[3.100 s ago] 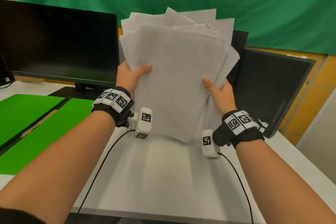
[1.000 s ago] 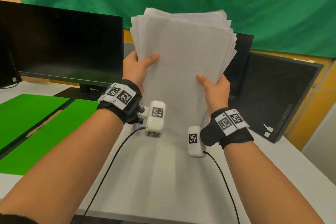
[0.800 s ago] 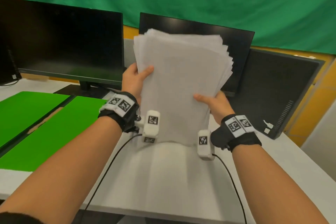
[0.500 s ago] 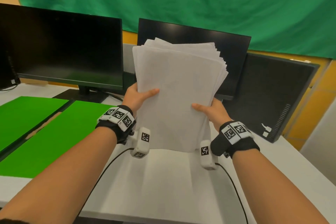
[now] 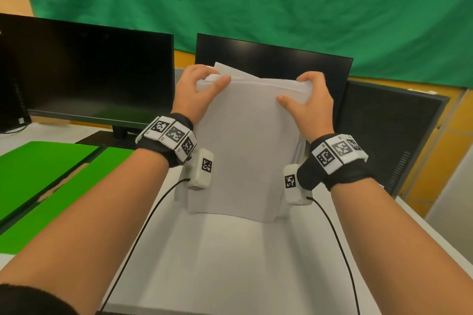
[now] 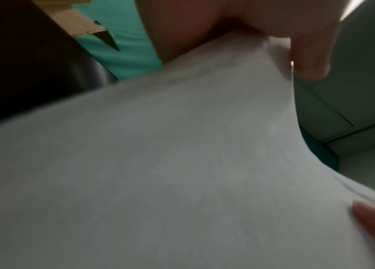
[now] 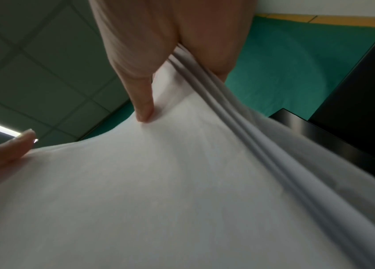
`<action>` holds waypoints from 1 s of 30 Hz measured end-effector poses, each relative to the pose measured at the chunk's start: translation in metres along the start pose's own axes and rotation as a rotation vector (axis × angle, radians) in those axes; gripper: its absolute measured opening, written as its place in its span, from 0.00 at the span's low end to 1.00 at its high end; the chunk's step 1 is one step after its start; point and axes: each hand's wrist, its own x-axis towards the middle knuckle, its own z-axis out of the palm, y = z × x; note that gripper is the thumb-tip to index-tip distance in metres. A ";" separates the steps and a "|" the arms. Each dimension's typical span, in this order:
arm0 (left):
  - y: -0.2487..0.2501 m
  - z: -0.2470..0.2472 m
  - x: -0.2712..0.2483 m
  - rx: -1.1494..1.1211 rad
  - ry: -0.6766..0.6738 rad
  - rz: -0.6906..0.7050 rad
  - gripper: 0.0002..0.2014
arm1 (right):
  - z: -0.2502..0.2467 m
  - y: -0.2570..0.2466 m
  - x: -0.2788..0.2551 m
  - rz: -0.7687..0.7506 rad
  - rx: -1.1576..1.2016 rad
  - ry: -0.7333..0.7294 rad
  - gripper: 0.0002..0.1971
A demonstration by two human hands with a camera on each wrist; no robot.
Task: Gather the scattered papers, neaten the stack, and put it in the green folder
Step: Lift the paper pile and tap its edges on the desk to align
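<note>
Upright, paper stack (image 5: 245,151) — top corners gripped by both hands.

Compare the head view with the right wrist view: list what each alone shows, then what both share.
Head view only: green folder lying open on the white table, left hand gripping the paper stack at its top corner. Right wrist view only: ceiling tiles, separated sheet edges under the fingers. Both: right hand gripping the stack, green backdrop.

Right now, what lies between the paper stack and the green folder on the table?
In the head view, the left hand and its forearm cross between the paper stack and the green folder; below them, bare white table.
</note>
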 end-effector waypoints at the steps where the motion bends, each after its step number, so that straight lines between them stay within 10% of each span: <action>1: 0.001 0.000 0.002 -0.026 0.031 -0.008 0.15 | 0.000 0.000 0.001 0.003 0.033 0.006 0.24; 25: 0.002 -0.007 0.010 -0.441 0.182 -0.242 0.13 | 0.005 -0.008 0.012 0.121 0.261 0.045 0.06; 27: -0.008 -0.014 0.003 -0.507 0.032 -0.272 0.06 | 0.001 0.001 0.009 0.198 0.357 -0.015 0.15; 30: -0.040 -0.015 -0.016 -0.476 -0.318 -0.396 0.34 | -0.003 0.024 -0.009 0.400 0.523 -0.184 0.36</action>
